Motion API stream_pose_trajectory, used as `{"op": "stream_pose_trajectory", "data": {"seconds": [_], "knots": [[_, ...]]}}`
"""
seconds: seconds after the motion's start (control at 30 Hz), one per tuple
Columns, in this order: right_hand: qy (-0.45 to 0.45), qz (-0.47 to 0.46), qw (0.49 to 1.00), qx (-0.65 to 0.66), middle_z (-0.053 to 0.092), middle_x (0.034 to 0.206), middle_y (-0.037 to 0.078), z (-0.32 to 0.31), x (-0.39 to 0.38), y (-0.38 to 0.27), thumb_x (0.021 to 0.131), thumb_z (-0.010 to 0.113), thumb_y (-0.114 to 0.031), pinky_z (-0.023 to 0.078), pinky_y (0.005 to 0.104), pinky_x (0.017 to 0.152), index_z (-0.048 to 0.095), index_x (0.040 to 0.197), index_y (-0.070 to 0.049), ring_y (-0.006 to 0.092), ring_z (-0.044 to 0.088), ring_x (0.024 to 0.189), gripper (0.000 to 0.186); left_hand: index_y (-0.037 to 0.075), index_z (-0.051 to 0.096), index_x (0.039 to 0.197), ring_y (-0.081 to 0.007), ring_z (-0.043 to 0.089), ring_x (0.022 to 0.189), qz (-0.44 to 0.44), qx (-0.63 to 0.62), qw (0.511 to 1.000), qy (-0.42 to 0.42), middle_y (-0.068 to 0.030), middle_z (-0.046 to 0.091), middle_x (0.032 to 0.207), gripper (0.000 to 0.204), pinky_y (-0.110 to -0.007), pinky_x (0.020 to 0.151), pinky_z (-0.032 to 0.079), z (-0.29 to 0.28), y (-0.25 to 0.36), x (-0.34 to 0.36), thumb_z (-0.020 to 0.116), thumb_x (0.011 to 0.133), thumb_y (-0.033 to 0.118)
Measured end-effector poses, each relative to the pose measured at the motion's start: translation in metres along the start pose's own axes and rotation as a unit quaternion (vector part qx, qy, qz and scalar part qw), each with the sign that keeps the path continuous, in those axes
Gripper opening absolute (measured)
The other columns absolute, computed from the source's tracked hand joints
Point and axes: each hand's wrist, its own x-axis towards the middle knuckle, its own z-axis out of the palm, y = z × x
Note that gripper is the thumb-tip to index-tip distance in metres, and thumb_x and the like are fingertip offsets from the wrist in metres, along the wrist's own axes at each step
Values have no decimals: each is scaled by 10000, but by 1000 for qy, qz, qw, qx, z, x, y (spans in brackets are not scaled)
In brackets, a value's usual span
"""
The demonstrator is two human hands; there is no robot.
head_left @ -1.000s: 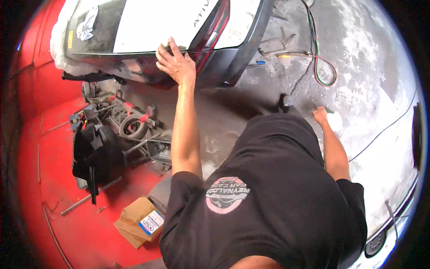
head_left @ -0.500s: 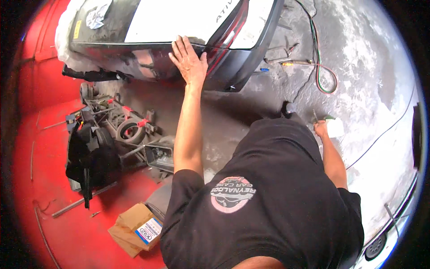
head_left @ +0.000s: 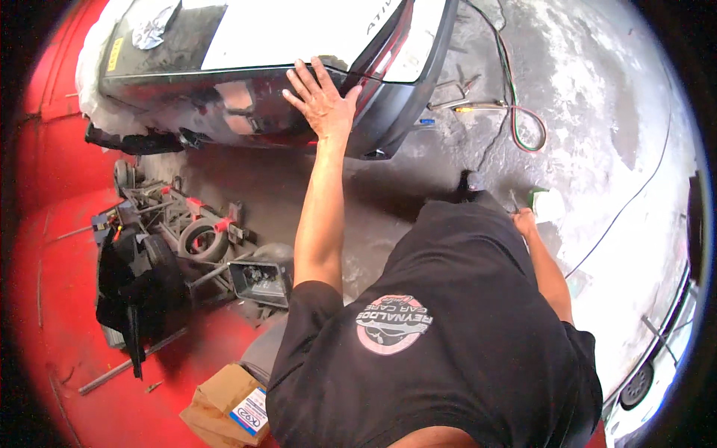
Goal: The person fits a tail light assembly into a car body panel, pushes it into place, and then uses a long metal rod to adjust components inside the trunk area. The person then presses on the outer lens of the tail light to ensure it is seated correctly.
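Left hand [head_left: 323, 97] lies flat on the car's rear panel [head_left: 246, 104], fingers [head_left: 302, 82] spread and released, gripping nothing; the dull sanded metal runs out leftward from the fingertips and looks stiff, heavy and fixed, so it likely takes pressing, not lifting. Right hand [head_left: 525, 222] hangs low by the hip, clenched on a pale pad [head_left: 549, 203] just beyond its fingers, which looks light and soft.

- the left hand [head_left: 323, 97] was stretched far out in front, flat, with fingers spread wide.
- the left arm was straight.
- the right hand [head_left: 525, 222] was low at the side, curled, arm bent.
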Motion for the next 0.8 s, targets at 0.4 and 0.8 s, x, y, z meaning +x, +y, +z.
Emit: {"op": "stream_pose_trajectory", "data": {"seconds": [0.4,0.8], "knots": [[-89,102,991,18,685,957,298,4,-24,0,785,689,-350,520,446,874,672,981,60,411,664,1012,454,32,284,1513,-439,238,1444,11,-3,1000,24,-250,253,1560,1137,-662,1113,217,2,-6,-1,746,695,674],[-99,84,992,4,677,953,299,-7,-23,-19,803,662,-346,527,462,841,685,940,47,420,671,961,417,169,317,1525,-410,274,1423,22,-51,997,54,-199,321,1516,897,-655,1093,255,3,-17,-1,765,793,430]]}}
